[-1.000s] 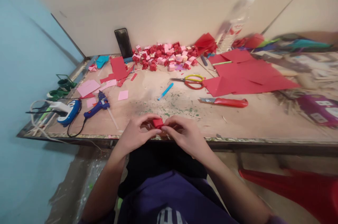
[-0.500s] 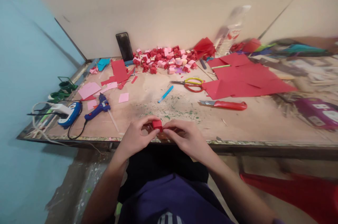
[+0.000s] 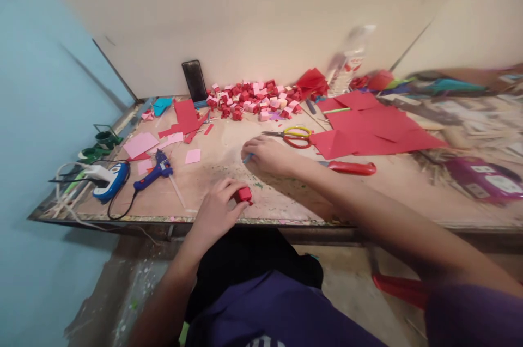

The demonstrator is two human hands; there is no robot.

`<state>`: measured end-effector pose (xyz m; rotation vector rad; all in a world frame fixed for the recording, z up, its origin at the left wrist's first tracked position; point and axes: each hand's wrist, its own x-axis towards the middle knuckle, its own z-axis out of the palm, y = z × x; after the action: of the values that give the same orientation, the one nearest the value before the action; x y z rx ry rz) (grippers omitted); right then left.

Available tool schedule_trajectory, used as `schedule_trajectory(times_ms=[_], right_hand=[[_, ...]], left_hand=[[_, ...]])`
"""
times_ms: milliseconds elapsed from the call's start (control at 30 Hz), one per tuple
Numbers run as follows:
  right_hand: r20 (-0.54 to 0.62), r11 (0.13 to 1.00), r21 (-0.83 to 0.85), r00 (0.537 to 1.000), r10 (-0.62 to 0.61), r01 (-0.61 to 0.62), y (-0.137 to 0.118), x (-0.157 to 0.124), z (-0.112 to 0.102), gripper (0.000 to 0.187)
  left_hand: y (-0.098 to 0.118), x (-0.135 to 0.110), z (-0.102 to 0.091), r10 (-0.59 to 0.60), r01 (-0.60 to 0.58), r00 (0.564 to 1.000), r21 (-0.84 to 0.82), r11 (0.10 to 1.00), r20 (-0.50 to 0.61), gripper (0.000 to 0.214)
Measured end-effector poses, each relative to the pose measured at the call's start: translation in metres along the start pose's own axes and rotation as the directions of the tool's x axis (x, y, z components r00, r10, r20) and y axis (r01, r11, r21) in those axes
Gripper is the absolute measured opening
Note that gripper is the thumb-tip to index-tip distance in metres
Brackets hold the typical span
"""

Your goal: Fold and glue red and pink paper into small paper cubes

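Between the thumb and fingers of my left hand (image 3: 218,206), near the table's front edge, is a small folded red paper box (image 3: 244,194). My right hand (image 3: 267,156) is stretched forward over the middle of the table, its fingers curled down around a slim blue pen (image 3: 247,158). Only a short end of the pen shows; the rest is hidden under the hand. Just behind that hand lie scissors (image 3: 297,132) with yellow and red handles. A red utility knife (image 3: 352,168) lies under and beyond my right forearm, its blade partly covered.
Many small red and pink paper boxes (image 3: 255,99) are heaped by the wall, beside an upright phone (image 3: 194,81). Red paper sheets (image 3: 376,123) spread to the right, near a plastic bottle (image 3: 346,66). On the left are a blue glue gun (image 3: 154,174), power socket (image 3: 111,182) and pink paper (image 3: 141,141).
My right hand has let go of the red box and moved forward onto the blue pen. My left hand keeps the box near the front edge. The view has shifted slightly.
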<state>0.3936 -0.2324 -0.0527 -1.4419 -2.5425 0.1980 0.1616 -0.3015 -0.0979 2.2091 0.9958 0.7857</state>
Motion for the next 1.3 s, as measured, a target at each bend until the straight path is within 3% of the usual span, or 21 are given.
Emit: schedule_trajectory(times_ms=[167, 267, 367, 500, 600, 667, 967, 1167, 1300], right_hand=[[-0.043, 0.999, -0.029, 0.999, 0.029, -0.030, 0.016, 0.001, 0.008, 0.027], [-0.075, 0.997, -0.035, 0.995, 0.065, -0.068, 0.017, -0.003, 0.008, 0.030], [-0.132, 0.996, -0.024, 0.988, 0.077, -0.081, 0.012, -0.006, 0.006, 0.033], [-0.202, 0.996, -0.027, 0.976, 0.083, -0.090, -0.003, -0.007, 0.009, 0.037], [-0.146, 0.985, -0.093, 0.981, 0.129, -0.144, -0.012, -0.007, 0.016, 0.038], [-0.110, 0.984, -0.108, 0.986, 0.128, -0.140, -0.014, -0.007, 0.022, 0.033], [-0.034, 0.979, -0.128, 0.987, 0.158, -0.161, -0.017, -0.006, 0.029, 0.032], [-0.062, 0.954, -0.149, 0.965, 0.254, -0.260, -0.022, -0.006, 0.030, 0.046], [-0.100, 0.923, -0.133, 0.932, 0.349, -0.360, -0.018, -0.004, 0.030, 0.064]], left_hand=[[-0.002, -0.003, -0.001, -0.006, 0.004, 1.000, -0.113, 0.994, -0.017, 0.040], [0.000, 0.000, -0.014, -0.011, 0.002, 0.999, -0.213, 0.977, -0.045, 0.039], [0.004, 0.022, -0.038, 0.069, -0.070, 0.995, -0.013, 0.997, -0.073, 0.030], [-0.004, 0.075, -0.060, 0.162, -0.147, 0.986, 0.283, 0.948, -0.030, 0.029], [-0.019, 0.102, -0.057, 0.122, -0.167, 0.980, 0.323, 0.932, 0.154, 0.036], [-0.028, 0.108, -0.049, 0.112, -0.170, 0.973, 0.301, 0.938, 0.201, 0.040], [-0.041, 0.102, -0.035, 0.093, -0.140, 0.957, 0.160, 0.977, 0.274, 0.039], [-0.044, 0.105, -0.030, 0.077, -0.092, 0.960, 0.043, 0.995, 0.269, 0.042], [-0.043, 0.102, -0.031, 0.056, -0.059, 0.965, 0.007, 0.998, 0.258, 0.044]])
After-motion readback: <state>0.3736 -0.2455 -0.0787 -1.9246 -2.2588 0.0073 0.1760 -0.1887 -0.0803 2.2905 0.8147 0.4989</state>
